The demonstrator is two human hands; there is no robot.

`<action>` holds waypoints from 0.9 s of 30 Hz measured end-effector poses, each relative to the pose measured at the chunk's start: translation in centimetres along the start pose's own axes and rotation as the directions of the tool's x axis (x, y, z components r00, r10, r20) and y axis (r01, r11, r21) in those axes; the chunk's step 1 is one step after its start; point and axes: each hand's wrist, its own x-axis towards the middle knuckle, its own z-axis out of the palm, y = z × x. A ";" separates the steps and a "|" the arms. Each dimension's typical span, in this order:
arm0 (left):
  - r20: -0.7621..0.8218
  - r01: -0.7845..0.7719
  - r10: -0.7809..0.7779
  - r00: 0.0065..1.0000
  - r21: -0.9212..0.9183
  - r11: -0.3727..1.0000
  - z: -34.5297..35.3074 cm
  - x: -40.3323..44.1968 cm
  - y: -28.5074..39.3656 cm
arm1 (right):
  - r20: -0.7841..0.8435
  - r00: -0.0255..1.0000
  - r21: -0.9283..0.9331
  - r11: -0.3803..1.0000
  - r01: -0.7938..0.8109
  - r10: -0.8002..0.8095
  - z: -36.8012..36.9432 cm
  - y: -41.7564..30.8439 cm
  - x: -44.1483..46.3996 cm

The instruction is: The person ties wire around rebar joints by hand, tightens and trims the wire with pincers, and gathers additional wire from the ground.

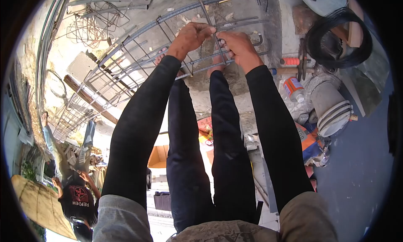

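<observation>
the rebar cage (159, 19) lies across the floor (268, 15) in front of the person's feet, its long bars running from left to right; both hands meet at one stirrup (205, 10) towards the right end. the left hand (187, 39) pinches it, thumb against forefinger; the right hand (237, 47) grips just beside, fingers curled round it — whether a scrap of tie wire sits between them is too small to tell.

the work in hand looks like setting this stirrup on the long bars; to do it well, bring it square to them and match the gap between its neighbours; let it bear on each bar at the crossings, since a tilted one would probably bind or creep. one hand best steadies while the other makes small shifts; keep thumbs out of the nip where steel meets steel, and mind the bare foot (216, 67) close by — a slipping bar could catch it. the coil of black wire (312, 49) lies to the right, within easy reach.
</observation>
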 end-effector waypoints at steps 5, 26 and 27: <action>-0.066 -0.064 0.062 0.996 -0.033 0.997 0.4 0.2 -0.4 | -0.104 0.882 -0.731 0.636 0.246 -0.460 1.6 -0.3 -1.4; 0.038 0.014 -0.013 0.999 -0.005 1.000 -0.7 0.8 0.1 | 0.010 0.818 -0.901 0.349 0.256 -0.575 1.4 -2.8 -3.3; 0.039 0.006 -0.006 0.999 0.013 1.000 -0.7 0.9 0.2 | -0.005 0.827 -0.896 0.370 0.246 -0.562 1.5 -2.9 -3.5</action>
